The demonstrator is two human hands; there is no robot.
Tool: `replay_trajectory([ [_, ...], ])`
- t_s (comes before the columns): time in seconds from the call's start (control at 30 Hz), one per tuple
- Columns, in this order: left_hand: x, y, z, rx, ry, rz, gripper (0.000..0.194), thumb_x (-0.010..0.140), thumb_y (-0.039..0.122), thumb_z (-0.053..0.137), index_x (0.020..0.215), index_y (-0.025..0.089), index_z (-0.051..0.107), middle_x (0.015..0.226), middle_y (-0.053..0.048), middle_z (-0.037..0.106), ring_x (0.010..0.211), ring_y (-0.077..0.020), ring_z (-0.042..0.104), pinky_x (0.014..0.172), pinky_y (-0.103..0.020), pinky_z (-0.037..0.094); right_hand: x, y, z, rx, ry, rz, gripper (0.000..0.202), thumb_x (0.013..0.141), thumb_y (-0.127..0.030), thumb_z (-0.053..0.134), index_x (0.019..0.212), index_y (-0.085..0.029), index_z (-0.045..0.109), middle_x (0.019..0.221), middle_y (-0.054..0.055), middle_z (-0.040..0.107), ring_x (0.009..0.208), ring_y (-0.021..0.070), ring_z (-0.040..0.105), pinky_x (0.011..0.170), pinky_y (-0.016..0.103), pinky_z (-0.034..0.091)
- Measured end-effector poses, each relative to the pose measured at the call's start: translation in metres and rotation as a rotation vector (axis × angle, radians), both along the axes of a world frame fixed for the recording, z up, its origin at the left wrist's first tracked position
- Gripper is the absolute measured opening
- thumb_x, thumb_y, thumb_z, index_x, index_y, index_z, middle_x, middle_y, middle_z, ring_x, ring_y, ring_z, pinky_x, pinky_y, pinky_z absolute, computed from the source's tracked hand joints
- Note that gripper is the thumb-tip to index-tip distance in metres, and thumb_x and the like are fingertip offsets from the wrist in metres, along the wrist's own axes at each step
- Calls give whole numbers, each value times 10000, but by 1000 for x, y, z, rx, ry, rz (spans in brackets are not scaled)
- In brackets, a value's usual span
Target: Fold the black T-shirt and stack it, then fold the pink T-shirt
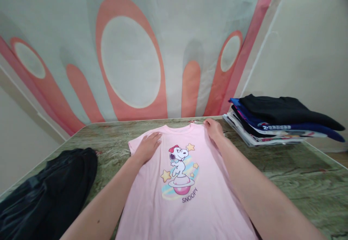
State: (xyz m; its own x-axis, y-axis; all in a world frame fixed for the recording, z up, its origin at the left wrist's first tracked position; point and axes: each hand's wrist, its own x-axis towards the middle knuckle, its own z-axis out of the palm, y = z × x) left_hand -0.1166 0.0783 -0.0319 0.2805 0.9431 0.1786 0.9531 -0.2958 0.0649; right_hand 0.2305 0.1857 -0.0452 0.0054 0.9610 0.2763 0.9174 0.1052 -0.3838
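A pink T-shirt [152, 211] lies spread front side up, its neckline toward the far edge of the table. Its chest carries a Snoopy print with stars and a ringed planet. My left hand [148, 146] rests flat on the shirt near the left shoulder, fingers stretched out. At the right shoulder, my right hand [213, 128] has its fingers closed on the cloth. The right sleeve is largely hidden behind that hand and forearm. The shirt's lower hem runs out of view at the bottom.
A stack of folded clothes [274, 111], black on top, stands at the right rear of the table. Dark crumpled clothing [51, 189] lies at the left. Behind the wood-patterned table [108, 138] rises a wall with a pink and grey printed covering [130, 62].
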Motion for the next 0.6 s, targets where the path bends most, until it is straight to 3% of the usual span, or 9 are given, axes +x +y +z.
replay_trajectory([
  [0.1, -9, -1, 9, 94, 23, 140, 434, 942, 337, 334, 1344, 229, 458, 1450, -70, 417, 1326, -204, 365, 1073, -383, 298, 4, -1, 3, -90, -22, 70, 331, 923, -442, 438, 969, -219, 677, 951, 55, 710, 849, 177, 617, 671, 239, 370],
  [0.2, -29, -4, 20, 150, 43, 422, 429, 912, 389, 378, 1253, 177, 526, 1297, -140, 549, 1188, -278, 505, 956, -425, 411, 9, -3, 3, -122, -38, 82, 289, 879, -453, 509, 920, -229, 686, 867, 31, 716, 791, 171, 625, 645, 232, 368],
  [0.3, -55, -3, 30, 22, 55, 649, 460, 885, 499, 382, 1044, 138, 619, 1080, -180, 649, 1024, -326, 598, 835, -437, 469, 11, -6, 2, -125, -60, 66, 265, 879, -420, 514, 912, -221, 686, 881, 49, 716, 816, 184, 628, 663, 244, 370],
  [0.43, -79, 0, 41, -141, 7, 727, 543, 868, 613, 321, 888, 175, 643, 966, -157, 690, 911, -315, 647, 744, -391, 485, 5, -10, -1, -65, -98, 21, 289, 902, -418, 480, 927, -211, 679, 920, 83, 712, 846, 207, 628, 683, 269, 373],
  [0.53, -78, 2, 49, -140, 7, 713, 602, 859, 662, 273, 878, 193, 651, 947, -147, 699, 892, -317, 652, 715, -377, 475, 2, -11, 0, 3, -110, -19, 294, 919, -423, 451, 962, -230, 668, 928, 65, 712, 817, 201, 630, 665, 273, 373],
  [0.6, -71, 2, 53, -209, 22, 637, 599, 839, 683, 309, 821, 200, 663, 892, -131, 709, 855, -303, 658, 687, -340, 461, 3, -12, 2, 44, -110, -25, 289, 929, -413, 437, 974, -242, 665, 949, 54, 710, 818, 199, 627, 671, 278, 375],
])
